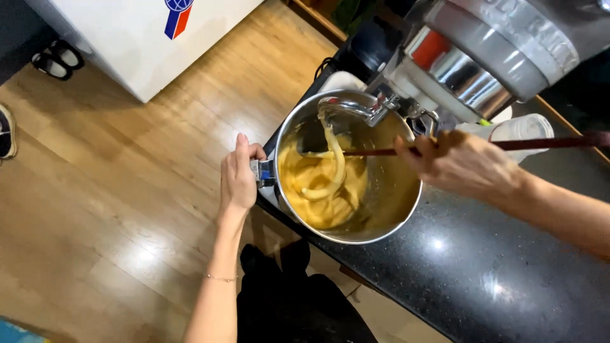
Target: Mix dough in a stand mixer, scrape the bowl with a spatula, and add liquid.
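My left hand (238,181) grips the handle (262,173) of the steel mixing bowl (387,190) while my right hand (460,164), fingers closed around a dark red spatula (381,152), reaches its tip into the yellow batter (321,187) just beyond my left fingertips.

a polished, mirror-bright metal bowl (387,190) is seen holding smooth, glossy yellow batter (318,184). the dark stone counter (483,273) is speckled and shiny. the floor (114,178) is laid in satin-finished wood.
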